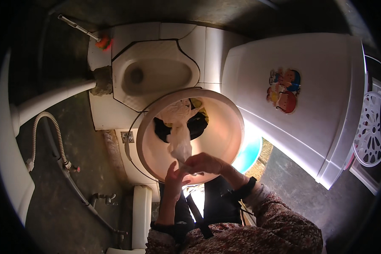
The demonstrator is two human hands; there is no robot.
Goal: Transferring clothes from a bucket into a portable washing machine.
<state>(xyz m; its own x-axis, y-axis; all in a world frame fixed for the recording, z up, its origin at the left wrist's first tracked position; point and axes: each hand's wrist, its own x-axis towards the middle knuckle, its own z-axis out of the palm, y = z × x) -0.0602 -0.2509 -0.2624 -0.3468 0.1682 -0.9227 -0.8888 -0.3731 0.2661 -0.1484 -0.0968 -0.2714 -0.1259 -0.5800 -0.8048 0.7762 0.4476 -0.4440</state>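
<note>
A wide pale-pink bucket [230, 122] with a wire handle stands in front of me. A whitish, thin, crumpled cloth [180, 133] trails from inside it up to its near rim; whether it is fabric or plastic I cannot tell. At that rim my right hand [204, 164] is closed, its fingers pinching the near end of the cloth. My left hand [173, 181] meets it there, fingers bent around the same end and partly hidden. Beneath the cloth, inside the bucket, lies a dark item with yellow patches [197, 123].
Beyond the bucket is a squat toilet [165, 76] set in white tiles, with a brush with an orange-red head [103, 42] at its far left. A white lidded appliance [258, 84] stands at the right, near a blue basin [248, 154]. Pipes and a tap [108, 198] line the left wall.
</note>
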